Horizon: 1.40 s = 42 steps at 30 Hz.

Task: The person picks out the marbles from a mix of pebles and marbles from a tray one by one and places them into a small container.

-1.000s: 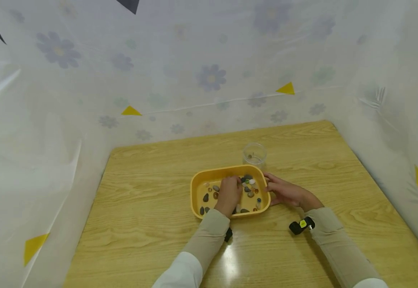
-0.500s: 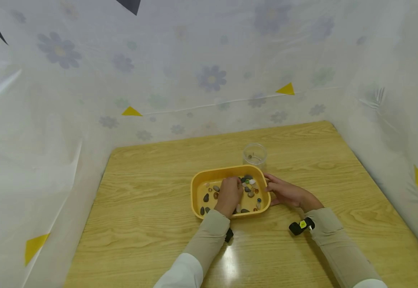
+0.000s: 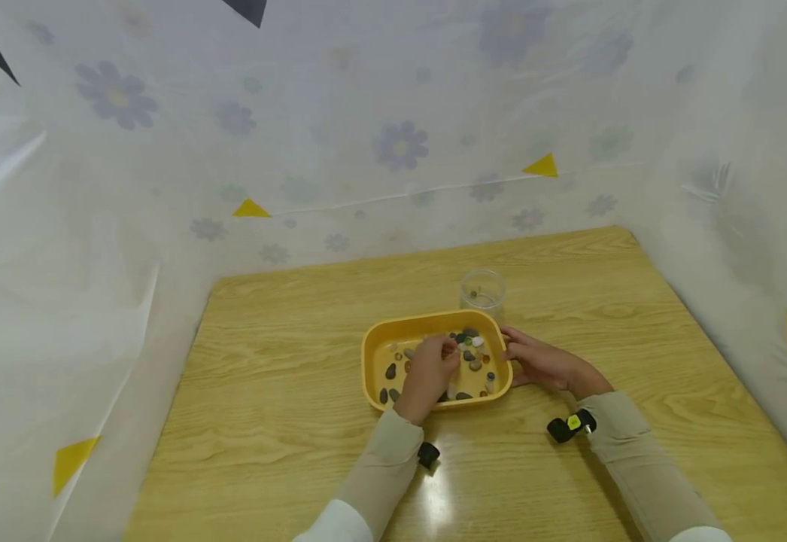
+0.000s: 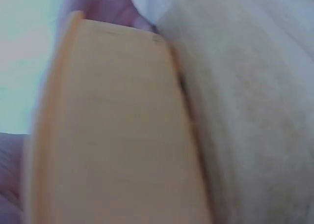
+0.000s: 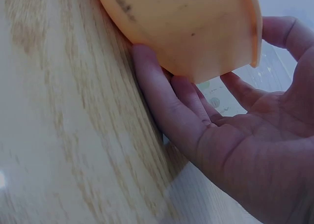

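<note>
A yellow plastic tray [image 3: 407, 328] lies on the table, holding several pebbles [image 3: 390, 371] in grey, white and brown, plus small glassy ones. My left hand [image 3: 429, 373] is inside the tray, its fingertips drawn together above the stones; I cannot tell whether a stone is between them. In the left wrist view the tray's outer wall [image 4: 117, 121] fills the middle and hides those fingertips. My right hand [image 3: 545, 364] holds the tray's right end. The right wrist view shows its fingers [image 5: 152, 76] curled around the end wall, some low near the table, others at the rim.
A clear round jar [image 3: 482, 290] stands just behind the tray's right part, with a small brownish thing inside. White flowered sheeting [image 3: 393, 113] surrounds the wooden table [image 3: 265, 391] at the back and sides. Yellow tape pieces [image 3: 539, 165] mark the sheeting.
My left hand has turned and risen slightly over the stones, its wrist shifting a little left. My right hand keeps its hold on the tray. The head view has shifted slightly.
</note>
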{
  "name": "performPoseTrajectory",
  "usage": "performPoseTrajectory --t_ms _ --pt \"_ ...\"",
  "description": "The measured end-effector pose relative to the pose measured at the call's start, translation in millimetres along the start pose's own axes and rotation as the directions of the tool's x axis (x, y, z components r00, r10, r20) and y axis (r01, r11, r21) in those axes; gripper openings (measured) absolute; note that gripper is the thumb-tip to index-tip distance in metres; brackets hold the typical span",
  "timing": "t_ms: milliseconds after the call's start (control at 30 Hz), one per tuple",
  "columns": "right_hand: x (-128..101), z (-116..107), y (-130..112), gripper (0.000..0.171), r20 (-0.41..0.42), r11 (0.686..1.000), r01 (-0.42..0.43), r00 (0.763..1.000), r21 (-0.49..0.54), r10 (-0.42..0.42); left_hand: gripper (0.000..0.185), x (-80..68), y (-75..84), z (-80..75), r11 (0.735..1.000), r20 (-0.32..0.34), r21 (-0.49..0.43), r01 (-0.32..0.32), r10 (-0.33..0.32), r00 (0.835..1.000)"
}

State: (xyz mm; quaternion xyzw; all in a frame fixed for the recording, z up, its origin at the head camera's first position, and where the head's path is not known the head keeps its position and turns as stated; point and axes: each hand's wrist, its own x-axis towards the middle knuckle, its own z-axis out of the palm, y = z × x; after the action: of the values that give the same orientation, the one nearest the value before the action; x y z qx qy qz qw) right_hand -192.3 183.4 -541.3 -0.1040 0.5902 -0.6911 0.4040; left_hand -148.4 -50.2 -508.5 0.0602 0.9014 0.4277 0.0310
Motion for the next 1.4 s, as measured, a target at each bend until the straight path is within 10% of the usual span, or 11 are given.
performPoseTrajectory --t_ms 433,833,1400 --pt "-2 1 -1 0.065 0.022 1.0 0.019 1.0 -0.013 -0.019 0.017 -5.6 43.0 -48.5 0.981 -0.074 -0.003 -0.195 0.194 0.978" --pt "-3 -1 -1 0.065 0.026 0.999 0.027 0.999 -0.026 -0.026 0.022 26.9 68.6 -84.5 0.94 -0.152 0.069 -0.335 0.342 0.927" --pt "0 -3 2 0.064 0.032 1.0 0.016 0.999 -0.011 -0.016 0.018 79.3 84.0 -66.2 0.916 0.002 0.203 -0.346 0.353 0.935"
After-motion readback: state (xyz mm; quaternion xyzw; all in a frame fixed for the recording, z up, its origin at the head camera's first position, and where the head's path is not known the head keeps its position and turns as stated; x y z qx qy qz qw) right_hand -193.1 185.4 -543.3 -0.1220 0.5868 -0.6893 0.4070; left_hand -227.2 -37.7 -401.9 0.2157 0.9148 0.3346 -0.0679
